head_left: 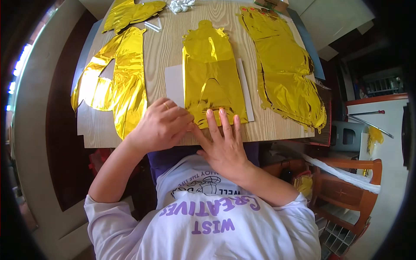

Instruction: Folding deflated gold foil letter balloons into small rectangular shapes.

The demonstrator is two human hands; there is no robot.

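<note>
A flat gold foil balloon (210, 73) lies in the middle of the table, its narrow tabbed end pointing away from me. My right hand (225, 149) rests on its near edge, fingers spread and pressing the folded, creased foil. My left hand (162, 121) is closed at the balloon's near left corner, thumb and fingers pinched together beside the right hand's index finger. Whatever the pinch holds is hidden by the fingers. Under the balloon, a white sheet (174, 82) shows at both sides.
More flat gold foil balloons lie at left (130, 73), far left (130, 15) and right (284, 65) of the wooden table (162, 47). Clear thin strips (152, 27) and a white bunched pile (181, 5) are at the back. A wooden chair (342, 188) stands right.
</note>
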